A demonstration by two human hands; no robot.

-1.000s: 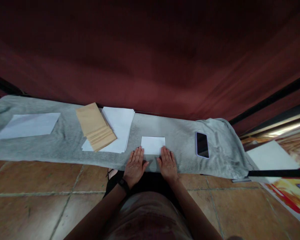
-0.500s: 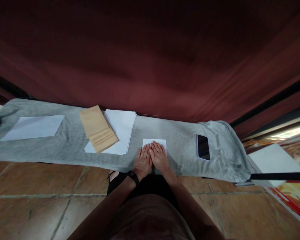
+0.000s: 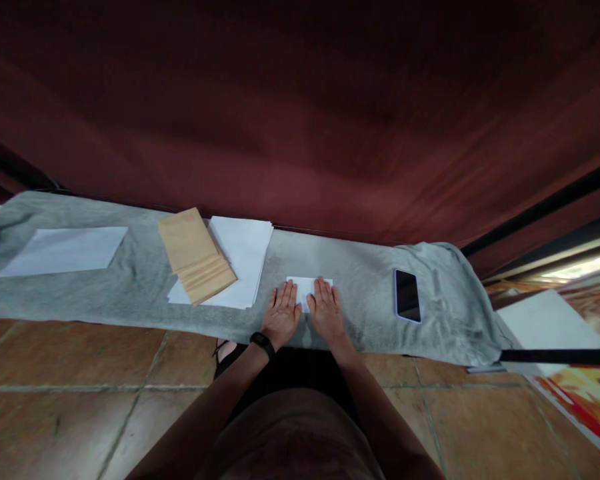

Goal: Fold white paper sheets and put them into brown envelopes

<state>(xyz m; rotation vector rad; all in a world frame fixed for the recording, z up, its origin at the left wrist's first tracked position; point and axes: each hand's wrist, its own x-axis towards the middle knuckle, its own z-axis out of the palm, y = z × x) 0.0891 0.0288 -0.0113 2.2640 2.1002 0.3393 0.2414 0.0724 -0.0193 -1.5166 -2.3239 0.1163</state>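
1. Grey cloth covers the whole counter (image 3: pixel 363 267), and toward its left end a loose white sheet (image 3: pixel 65 252) lies flat, well apart from the other things.
2. Next along, brown envelopes (image 3: pixel 189 243) sit fanned and askew on top of a pile of white paper (image 3: pixel 247 257), covering part of it.
3. Near the middle, the left hand (image 3: pixel 281 323), with a dark band (image 3: pixel 263 344) at its wrist, lies palm down, fingers straight and side by side, thumb pointing inward. Its fingertips rest over the left part of a small white paper (image 3: pixel 305 289).
4. That small paper lies on the cloth directly before the person; whether it is folded, I cannot tell.
5. Opposite, the right hand (image 3: pixel 326 317) lies flat too, its fingers reaching the paper's far edge. Neither hand pinches anything, and a strip of paper shows between them.
6. Judging by this pose, the step is smoothing the paper; continuing calls for even, light pressure outward without dragging it.
7. Further right, a phone (image 3: pixel 407 295) lies apart from the hands, its dark screen upward.
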